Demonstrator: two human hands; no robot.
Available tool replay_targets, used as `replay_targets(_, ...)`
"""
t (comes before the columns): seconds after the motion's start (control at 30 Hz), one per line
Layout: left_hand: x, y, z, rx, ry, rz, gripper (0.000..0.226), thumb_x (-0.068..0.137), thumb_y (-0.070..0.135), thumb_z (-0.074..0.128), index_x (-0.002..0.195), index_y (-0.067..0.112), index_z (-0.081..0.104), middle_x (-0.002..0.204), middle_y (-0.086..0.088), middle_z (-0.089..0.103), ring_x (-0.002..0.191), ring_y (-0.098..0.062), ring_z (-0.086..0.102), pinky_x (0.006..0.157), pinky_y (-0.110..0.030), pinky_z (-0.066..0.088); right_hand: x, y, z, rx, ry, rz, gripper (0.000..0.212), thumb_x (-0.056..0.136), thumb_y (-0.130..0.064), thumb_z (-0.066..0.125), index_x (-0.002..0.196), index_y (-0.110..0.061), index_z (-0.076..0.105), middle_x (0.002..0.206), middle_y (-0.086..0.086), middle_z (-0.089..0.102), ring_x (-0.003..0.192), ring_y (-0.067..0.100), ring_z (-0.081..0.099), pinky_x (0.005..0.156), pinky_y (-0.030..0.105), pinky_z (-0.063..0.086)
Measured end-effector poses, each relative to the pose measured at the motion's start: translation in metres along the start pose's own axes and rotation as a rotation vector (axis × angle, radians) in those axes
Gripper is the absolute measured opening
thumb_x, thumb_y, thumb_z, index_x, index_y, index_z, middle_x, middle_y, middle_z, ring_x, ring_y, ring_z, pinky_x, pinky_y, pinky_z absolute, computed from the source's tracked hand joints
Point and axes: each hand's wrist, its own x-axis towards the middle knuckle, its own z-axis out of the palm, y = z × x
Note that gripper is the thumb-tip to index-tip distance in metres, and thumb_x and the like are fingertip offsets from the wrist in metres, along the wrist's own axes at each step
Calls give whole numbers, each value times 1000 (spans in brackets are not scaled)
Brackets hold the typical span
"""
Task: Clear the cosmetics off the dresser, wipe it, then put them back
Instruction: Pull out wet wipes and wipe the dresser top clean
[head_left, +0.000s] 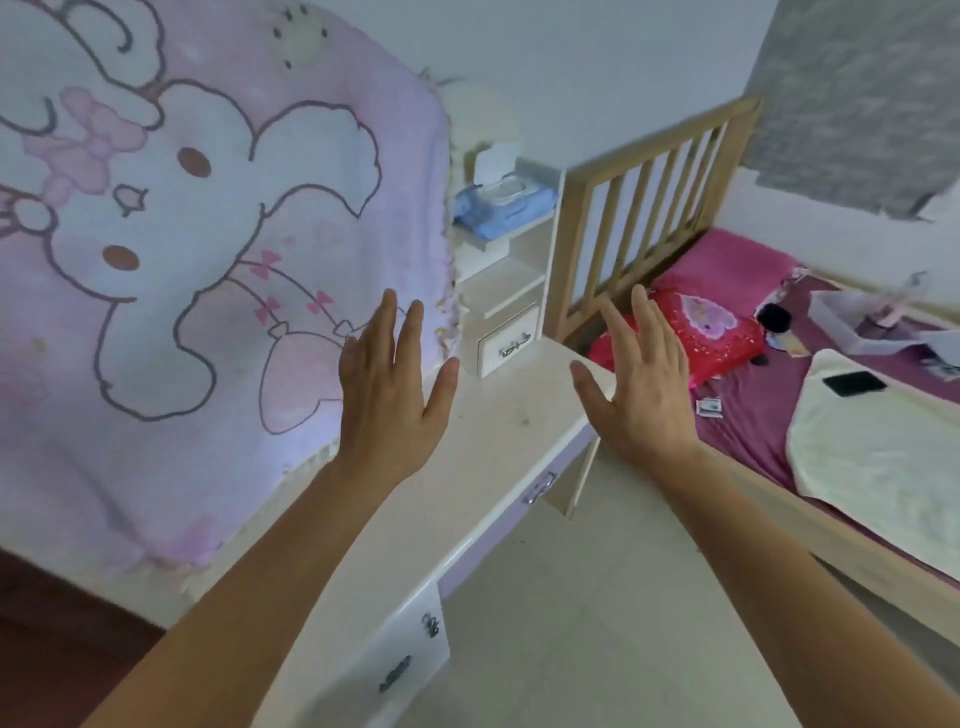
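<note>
1. Pink rabbit blanket (182, 260) hangs left, draped down to the desk's back edge.
2. Bed (753, 415) on the right, just beside the desk's far end.
3. Desk (498, 415) in the centre, under both hands.
4. Left hand (389, 395) and right hand (644, 395): fingers spread, holding nothing.
5. Wipes pack (504, 205) on the far shelf.
6. Phone (854, 383) on the bed.

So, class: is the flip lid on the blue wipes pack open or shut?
Open: the white lid stands upright at the back of the wipes pack.
</note>
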Motion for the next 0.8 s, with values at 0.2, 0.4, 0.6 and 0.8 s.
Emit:
replay_targets(0.2, 79, 3, 93, 15, -95, 36, 66, 98, 52, 35, 150, 12, 31, 161, -13, 18, 142, -32, 29, 112, -53, 26, 72, 79, 59, 11, -47, 51, 65, 95, -41, 53, 151, -19, 29, 162, 12, 14, 150, 30, 13, 119, 53, 19)
replay_targets(0.4, 190, 14, 163, 100, -84, -25, 74, 95, 61, 26, 150, 13, 31, 161, -12, 19, 143, -30, 29, 111, -43, 29, 185, 146, 117, 104, -138, -11, 61, 96, -42, 50, 149, -18, 32, 158, 15, 25, 147, 35, 21, 119, 51, 23)
replay_targets(0.6, 286, 24, 205, 107, -52, -191, 74, 93, 58, 31, 153, 16, 24, 163, -7, 13, 148, -26, 19, 115, -43, 24, 320, 185, 148, 226, -205, -131, 55, 98, -36, 53, 145, -12, 40, 147, 12, 43, 135, 30, 39, 107, 46, 39)
replay_targets(0.8, 342, 4, 241, 97, -28, -233, 69, 93, 50, 40, 149, 11, 31, 159, -12, 23, 144, -27, 25, 113, -44, 28, 406, 179, 194, 370, -272, -167, 40, 99, -28, 52, 135, -12, 54, 132, 10, 55, 122, 27, 52, 98, 42, 47)
